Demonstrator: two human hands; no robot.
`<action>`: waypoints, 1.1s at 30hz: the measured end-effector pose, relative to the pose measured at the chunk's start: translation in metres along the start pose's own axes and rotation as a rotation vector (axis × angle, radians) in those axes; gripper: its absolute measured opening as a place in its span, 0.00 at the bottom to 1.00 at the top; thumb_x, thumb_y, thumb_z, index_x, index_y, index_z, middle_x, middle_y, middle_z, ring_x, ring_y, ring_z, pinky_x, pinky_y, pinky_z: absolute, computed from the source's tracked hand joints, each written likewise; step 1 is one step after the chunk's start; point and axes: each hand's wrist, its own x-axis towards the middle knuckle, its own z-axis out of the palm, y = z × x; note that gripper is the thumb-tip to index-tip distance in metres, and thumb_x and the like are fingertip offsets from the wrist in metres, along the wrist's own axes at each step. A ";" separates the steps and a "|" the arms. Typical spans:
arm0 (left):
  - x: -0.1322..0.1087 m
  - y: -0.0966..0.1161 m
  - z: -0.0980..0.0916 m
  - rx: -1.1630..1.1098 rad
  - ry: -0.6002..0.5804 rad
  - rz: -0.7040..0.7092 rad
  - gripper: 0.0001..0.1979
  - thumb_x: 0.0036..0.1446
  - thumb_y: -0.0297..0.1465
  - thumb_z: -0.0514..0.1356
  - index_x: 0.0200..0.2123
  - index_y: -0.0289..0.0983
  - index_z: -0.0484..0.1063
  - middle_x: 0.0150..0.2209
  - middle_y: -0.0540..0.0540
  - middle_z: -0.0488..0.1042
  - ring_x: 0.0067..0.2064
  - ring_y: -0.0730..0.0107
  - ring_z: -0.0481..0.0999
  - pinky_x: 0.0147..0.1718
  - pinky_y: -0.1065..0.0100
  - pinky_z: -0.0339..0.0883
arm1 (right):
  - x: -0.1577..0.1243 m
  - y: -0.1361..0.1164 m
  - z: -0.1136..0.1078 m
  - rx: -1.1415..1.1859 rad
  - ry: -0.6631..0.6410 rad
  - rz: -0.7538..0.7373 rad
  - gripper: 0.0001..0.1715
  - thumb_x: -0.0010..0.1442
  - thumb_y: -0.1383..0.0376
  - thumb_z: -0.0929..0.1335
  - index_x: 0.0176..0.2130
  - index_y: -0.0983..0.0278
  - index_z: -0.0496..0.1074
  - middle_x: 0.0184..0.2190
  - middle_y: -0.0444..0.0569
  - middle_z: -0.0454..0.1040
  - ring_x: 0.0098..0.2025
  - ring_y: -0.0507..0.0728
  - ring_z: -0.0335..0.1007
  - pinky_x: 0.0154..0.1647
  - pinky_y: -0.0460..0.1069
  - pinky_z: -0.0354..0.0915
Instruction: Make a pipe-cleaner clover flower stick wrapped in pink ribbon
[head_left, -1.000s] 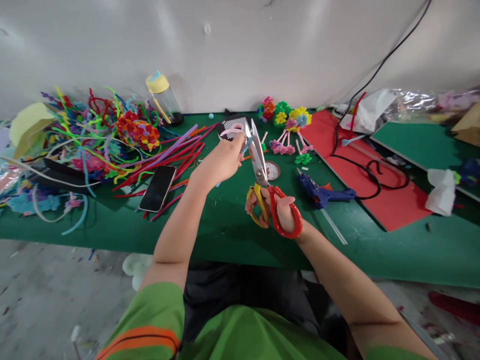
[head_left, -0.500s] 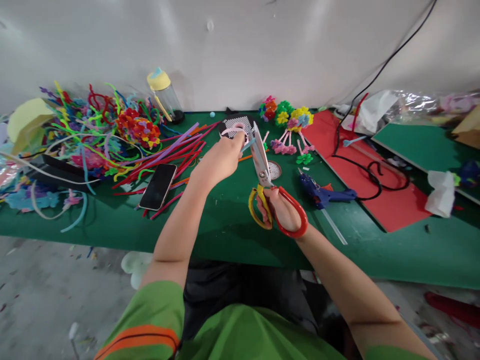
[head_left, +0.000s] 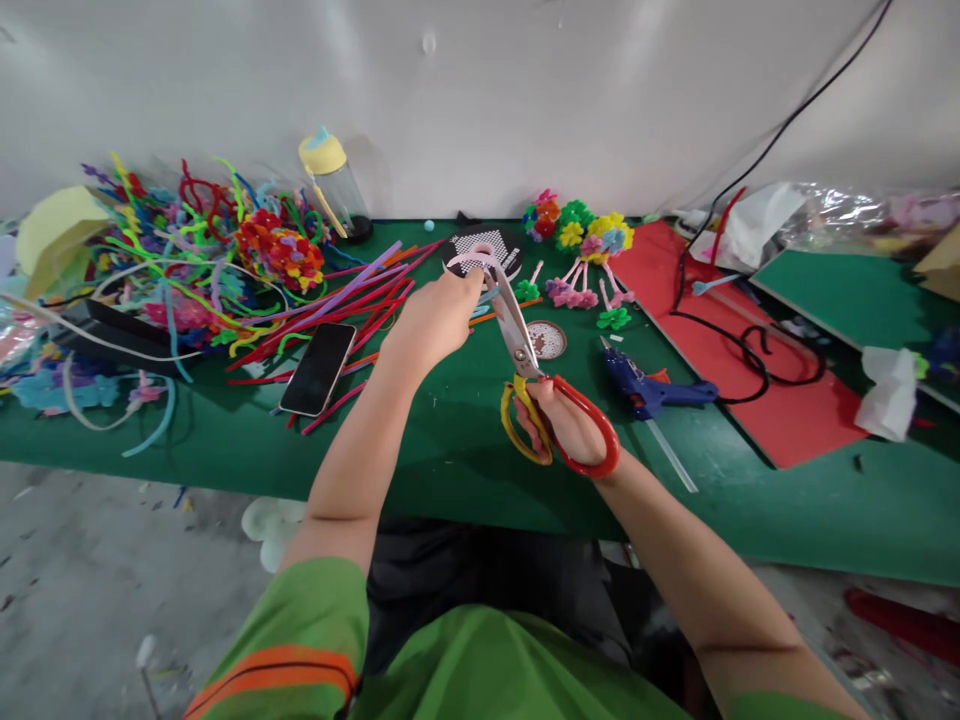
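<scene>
My right hand (head_left: 574, 425) grips scissors (head_left: 516, 335), one handle loop red and the other yellow, with the blades pointing away from me. The blades look nearly closed, their tips beside the fingers of my left hand (head_left: 439, 315). That hand is closed on a pale pink pipe cleaner (head_left: 471, 258), which curves above the fingertips and meets the blade tips. Light blue pipe cleaner ends (head_left: 487, 297) show just under the left fingers; whether the hand holds them I cannot tell. Behind the fingers sits a round black dish with white dots (head_left: 508, 243).
To the left lie a phone (head_left: 319, 368), red and purple pipe cleaners (head_left: 360, 290), a colourful heap (head_left: 217, 240) and a bottle (head_left: 336, 190). Fuzzy flowers (head_left: 577, 290) stand behind a patterned disc (head_left: 546, 340). A blue glue gun (head_left: 652, 385) and red board (head_left: 750, 370) are right.
The scissor blades have drawn closer together and their tips have shifted left to the pink pipe cleaner. The light blue piece no longer stretches across to the blades. The view has shifted slightly.
</scene>
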 end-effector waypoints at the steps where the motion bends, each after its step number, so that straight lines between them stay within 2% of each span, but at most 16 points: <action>1: 0.000 0.001 -0.001 0.024 -0.001 -0.006 0.15 0.56 0.22 0.49 0.48 0.33 0.60 0.36 0.39 0.70 0.34 0.65 0.72 0.29 0.70 0.60 | 0.000 0.000 0.001 -0.003 -0.003 0.000 0.31 0.55 0.40 0.53 0.22 0.62 0.59 0.14 0.40 0.57 0.12 0.47 0.53 0.10 0.45 0.55; 5: -0.001 0.002 -0.002 0.083 0.021 -0.062 0.17 0.55 0.20 0.47 0.48 0.32 0.60 0.35 0.40 0.70 0.35 0.64 0.72 0.31 0.68 0.61 | 0.005 0.006 0.001 0.029 0.026 -0.060 0.31 0.56 0.41 0.53 0.20 0.62 0.56 0.11 0.38 0.54 0.11 0.46 0.48 0.10 0.44 0.49; 7: 0.000 0.002 -0.003 0.090 0.039 -0.092 0.16 0.56 0.21 0.48 0.49 0.31 0.60 0.35 0.38 0.70 0.35 0.63 0.72 0.31 0.67 0.62 | 0.009 0.010 -0.001 0.039 0.096 -0.077 0.31 0.56 0.41 0.53 0.20 0.61 0.55 0.10 0.37 0.51 0.10 0.45 0.46 0.10 0.43 0.45; 11: -0.001 0.000 -0.004 0.053 0.021 -0.073 0.15 0.57 0.26 0.50 0.48 0.31 0.61 0.36 0.38 0.70 0.35 0.63 0.72 0.31 0.67 0.62 | 0.013 0.011 -0.009 -0.080 0.236 -0.054 0.29 0.56 0.41 0.54 0.21 0.61 0.56 0.09 0.37 0.52 0.10 0.47 0.48 0.11 0.44 0.47; 16: -0.002 -0.003 -0.001 0.025 -0.082 -0.059 0.12 0.58 0.29 0.48 0.43 0.31 0.66 0.35 0.37 0.70 0.31 0.66 0.71 0.26 0.68 0.61 | 0.012 -0.001 -0.013 -0.499 0.402 -0.118 0.28 0.54 0.43 0.58 0.19 0.62 0.56 0.12 0.40 0.57 0.14 0.48 0.53 0.17 0.45 0.52; 19: -0.001 -0.005 0.001 0.038 -0.091 -0.061 0.13 0.57 0.27 0.48 0.42 0.30 0.67 0.35 0.36 0.70 0.31 0.64 0.71 0.27 0.67 0.61 | 0.014 -0.002 -0.014 -0.783 0.459 -0.145 0.27 0.52 0.45 0.61 0.18 0.62 0.57 0.14 0.42 0.59 0.17 0.48 0.53 0.21 0.46 0.52; 22: -0.001 -0.007 0.001 0.037 -0.080 -0.049 0.13 0.56 0.24 0.47 0.41 0.30 0.67 0.34 0.37 0.71 0.32 0.64 0.72 0.29 0.66 0.62 | 0.017 0.002 -0.016 -0.954 0.464 -0.076 0.25 0.52 0.45 0.62 0.20 0.62 0.60 0.16 0.44 0.64 0.19 0.49 0.55 0.21 0.46 0.52; 27: -0.001 -0.006 -0.002 0.007 -0.049 -0.077 0.12 0.56 0.25 0.49 0.41 0.31 0.68 0.35 0.39 0.72 0.32 0.67 0.72 0.29 0.68 0.63 | 0.017 0.005 -0.015 -1.252 0.518 0.015 0.22 0.50 0.48 0.64 0.31 0.64 0.68 0.25 0.52 0.73 0.26 0.58 0.69 0.22 0.47 0.52; 30: -0.002 -0.005 -0.004 -0.011 -0.029 -0.076 0.11 0.57 0.25 0.49 0.40 0.31 0.68 0.33 0.40 0.72 0.30 0.69 0.71 0.29 0.68 0.63 | 0.016 0.004 -0.013 -1.381 0.427 0.002 0.22 0.50 0.53 0.65 0.40 0.65 0.70 0.29 0.53 0.76 0.30 0.61 0.72 0.24 0.48 0.55; 33: -0.002 -0.006 -0.004 -0.023 -0.019 -0.069 0.12 0.57 0.25 0.48 0.40 0.32 0.68 0.32 0.41 0.72 0.30 0.69 0.71 0.29 0.68 0.63 | 0.014 0.006 -0.012 -1.453 0.304 -0.112 0.25 0.51 0.55 0.65 0.45 0.66 0.69 0.34 0.53 0.77 0.34 0.62 0.73 0.28 0.49 0.60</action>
